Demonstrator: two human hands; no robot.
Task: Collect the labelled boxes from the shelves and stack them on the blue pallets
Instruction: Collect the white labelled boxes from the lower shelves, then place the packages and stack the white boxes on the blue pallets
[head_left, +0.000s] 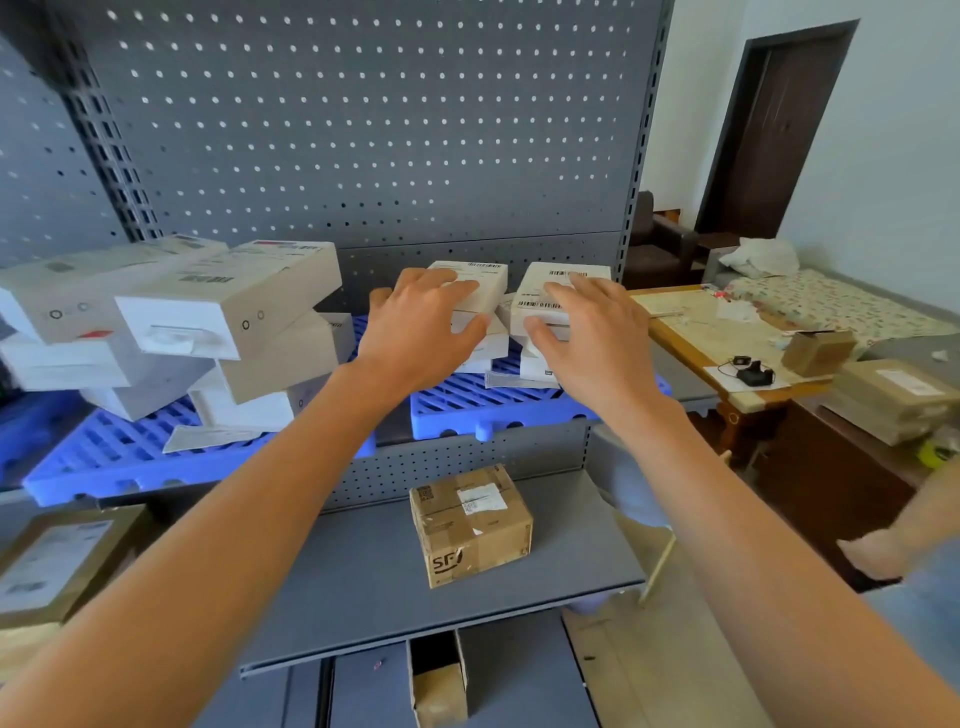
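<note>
Two blue pallets lie on the upper shelf, a left pallet and a right pallet. On the right pallet stand two short stacks of white labelled boxes. My left hand rests on the top box of the left stack, fingers spread over its top and front. My right hand lies on the top box of the right stack, thumb against its front face. Neither box is lifted. On the left pallet sits an untidy pile of larger white labelled boxes.
A brown taped carton sits on the grey lower shelf. Another carton is at lower left. A wooden table with boxes stands right of the rack. Another person's hand shows at the right edge.
</note>
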